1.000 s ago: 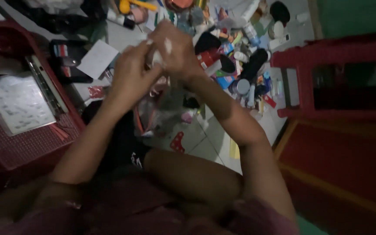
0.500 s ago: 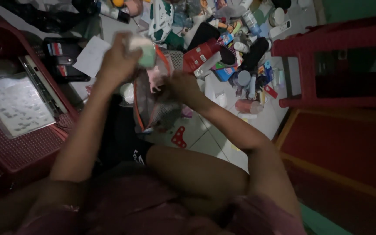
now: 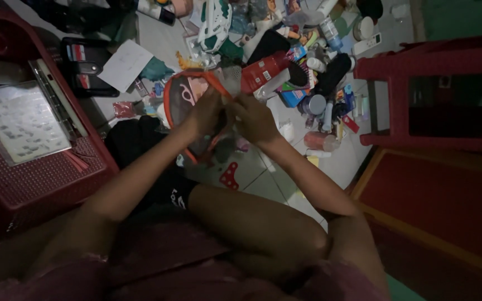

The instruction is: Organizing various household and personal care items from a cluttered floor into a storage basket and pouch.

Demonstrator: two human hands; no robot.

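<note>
Nearest the camera, the person's bent knees and dark shorts fill the lower frame, both forearms reaching forward over them. The left hand [image 3: 203, 114] is closed on the orange-trimmed edge of a clear zip pouch [image 3: 188, 97], and the right hand [image 3: 254, 118] pinches the same edge just beside it, so the two hands almost touch. The pouch is held above the tiled floor [image 3: 263, 173], a little ahead of the knees. A red basket [image 3: 40, 173] with a clear sleeve of papers on it sits to the left; a red plastic stool [image 3: 442, 95] stands to the right. Beyond the hands lies a heap of small bottles, tubes and boxes, with a red carton [image 3: 263, 69] just past the pouch and a white sheet of paper [image 3: 125, 64] farther left.
</note>
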